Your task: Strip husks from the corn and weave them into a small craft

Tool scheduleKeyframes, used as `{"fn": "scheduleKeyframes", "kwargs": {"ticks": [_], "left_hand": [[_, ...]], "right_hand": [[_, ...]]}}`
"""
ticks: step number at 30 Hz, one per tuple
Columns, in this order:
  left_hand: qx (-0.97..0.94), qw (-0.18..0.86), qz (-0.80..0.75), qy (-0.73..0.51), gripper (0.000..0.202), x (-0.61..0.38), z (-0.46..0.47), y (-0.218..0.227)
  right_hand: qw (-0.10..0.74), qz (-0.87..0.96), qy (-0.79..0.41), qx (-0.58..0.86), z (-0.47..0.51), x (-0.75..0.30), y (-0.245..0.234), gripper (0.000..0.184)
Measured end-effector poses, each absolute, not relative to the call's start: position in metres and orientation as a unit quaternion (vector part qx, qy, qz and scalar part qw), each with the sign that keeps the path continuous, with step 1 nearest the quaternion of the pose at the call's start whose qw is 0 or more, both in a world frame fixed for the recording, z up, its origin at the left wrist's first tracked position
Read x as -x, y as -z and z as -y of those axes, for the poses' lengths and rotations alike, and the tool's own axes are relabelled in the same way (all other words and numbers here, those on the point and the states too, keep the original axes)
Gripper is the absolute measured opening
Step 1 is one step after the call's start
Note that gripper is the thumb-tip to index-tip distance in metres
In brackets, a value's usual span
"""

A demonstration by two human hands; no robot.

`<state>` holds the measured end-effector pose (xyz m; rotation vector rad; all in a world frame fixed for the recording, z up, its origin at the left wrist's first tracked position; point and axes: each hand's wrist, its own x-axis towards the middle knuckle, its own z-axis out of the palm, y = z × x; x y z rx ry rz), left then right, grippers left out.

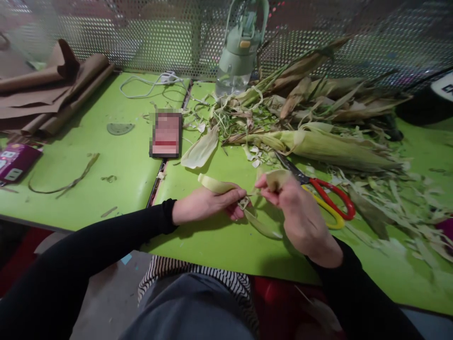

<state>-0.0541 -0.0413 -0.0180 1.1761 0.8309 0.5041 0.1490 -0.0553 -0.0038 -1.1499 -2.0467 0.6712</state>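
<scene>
My left hand (219, 203) is closed on a small folded weave of pale corn husk strips (244, 203). One strip (212, 183) sticks out to the upper left of it, and another strip (264, 227) hangs down to the right. Just to the right, my right hand (290, 203) pinches a husk strip (278, 178) between thumb and fingers. Scissors with one red and one yellow handle (332, 196) lie beside my right hand, their blades pointing to the upper left. A loose husk piece (201, 148) rests beyond my left hand.
Husked scraps and dry leaves (300, 101) heap up at the back right, with a green corn husk (336, 148) in front. A water bottle (235, 56) stands behind. To the left are a phone (166, 134), a white cable (141, 89), a protractor (120, 128) and brown paper (63, 94).
</scene>
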Motion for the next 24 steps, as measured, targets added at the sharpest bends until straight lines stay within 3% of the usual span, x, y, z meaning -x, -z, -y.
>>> {"fn": "scheduleKeyframes", "kwargs": {"ticks": [3, 12, 24], "left_hand": [[-0.522, 0.737, -0.368, -0.221, 0.025, 0.055, 0.04, 0.014], [-0.406, 0.778, -0.408, -0.253, 0.029, 0.05, 0.038, 0.011], [-0.353, 0.814, -0.385, -0.253, 0.036, 0.051, 0.041, 0.018]], "right_hand": [[0.313, 0.802, -0.278, 0.426, 0.054, -0.149, -0.001, 0.044], [0.279, 0.846, -0.144, 0.431, 0.046, -0.15, -0.003, 0.015], [0.27, 0.896, -0.063, 0.346, 0.049, -0.15, -0.012, 0.014]]}}
